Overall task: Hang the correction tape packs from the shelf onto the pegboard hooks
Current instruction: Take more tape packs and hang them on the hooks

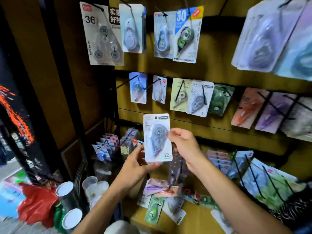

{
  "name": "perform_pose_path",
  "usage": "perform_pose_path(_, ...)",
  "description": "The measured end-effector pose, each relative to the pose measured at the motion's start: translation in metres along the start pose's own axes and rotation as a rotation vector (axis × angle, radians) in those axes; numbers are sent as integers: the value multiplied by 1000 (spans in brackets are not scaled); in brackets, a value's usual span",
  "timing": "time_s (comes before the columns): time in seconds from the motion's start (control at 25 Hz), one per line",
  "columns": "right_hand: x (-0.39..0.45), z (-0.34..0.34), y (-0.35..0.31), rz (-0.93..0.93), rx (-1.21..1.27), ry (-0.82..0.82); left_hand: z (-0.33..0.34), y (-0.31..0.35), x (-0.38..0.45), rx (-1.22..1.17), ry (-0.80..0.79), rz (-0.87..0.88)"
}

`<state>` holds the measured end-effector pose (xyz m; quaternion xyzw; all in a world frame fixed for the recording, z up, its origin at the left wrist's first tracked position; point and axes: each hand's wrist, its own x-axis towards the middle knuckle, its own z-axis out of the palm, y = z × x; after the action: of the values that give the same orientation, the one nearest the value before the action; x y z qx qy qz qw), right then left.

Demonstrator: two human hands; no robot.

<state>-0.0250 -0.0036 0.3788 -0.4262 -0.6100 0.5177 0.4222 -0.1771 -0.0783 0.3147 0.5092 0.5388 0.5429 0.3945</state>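
Holding one correction tape pack (157, 137) upright in front of the pegboard (211, 68), left hand (140, 163) gripping its lower edge, right hand (183, 141) pinching its right side. Judging progress as partial: many packs hanging on hooks (133, 80) above both hands already, loose packs (162, 198) lying on the shelf (199, 217) below the wrists, waiting. Standing in a dim shop corner, white-lidded cans (65, 191) crowding low beside the left forearm.

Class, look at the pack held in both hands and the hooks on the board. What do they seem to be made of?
Held pack: probably a glossy white card with a clear plastic blister, since the dispenser shows through and it glints. Hooks: thin black rods, likely coated metal wire, though the blur leaves this open.
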Motion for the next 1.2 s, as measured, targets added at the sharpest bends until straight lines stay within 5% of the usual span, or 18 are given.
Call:
perform_pose_path(0.24, -34, -86, -34, -219, -47, 122, 35, -15, 11, 286, 15, -47)
perform_pose_path(0.52, -29, -114, -33, -184, -86, 276, 51, -15, 15, 573, 51, 10)
perform_pose_path(0.88, 5, -114, -19, -213, -211, 344, 51, -22, 14, 569, 38, -10)
perform_pose_path(1.2, 120, -121, -28, -63, -223, 534, 52, -40, 42, 581, 6, 23)
